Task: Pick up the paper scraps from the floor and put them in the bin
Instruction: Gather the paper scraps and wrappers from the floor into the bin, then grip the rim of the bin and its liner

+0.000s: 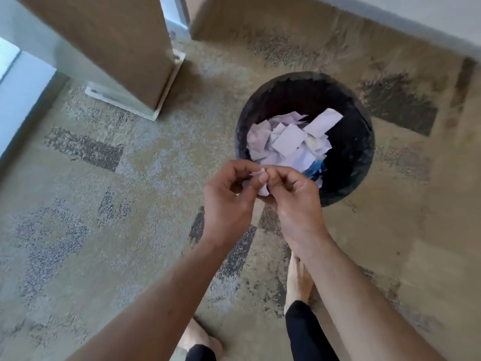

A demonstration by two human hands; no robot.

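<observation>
A round black bin (356, 142) stands on the carpet, holding several white paper scraps (289, 139) and a bit of blue. Just at its near rim, my left hand (229, 196) and my right hand (291, 194) come together, fingers curled. Between their fingertips they pinch small white paper scraps (261, 178), held above the bin's near edge. Part of the held paper is hidden inside the hands.
The floor is patterned beige and grey carpet (104, 204). A brown panel on a white base (125, 100) stands at the upper left, beside a pale wall. My bare feet (296, 280) are below the hands, close to the bin.
</observation>
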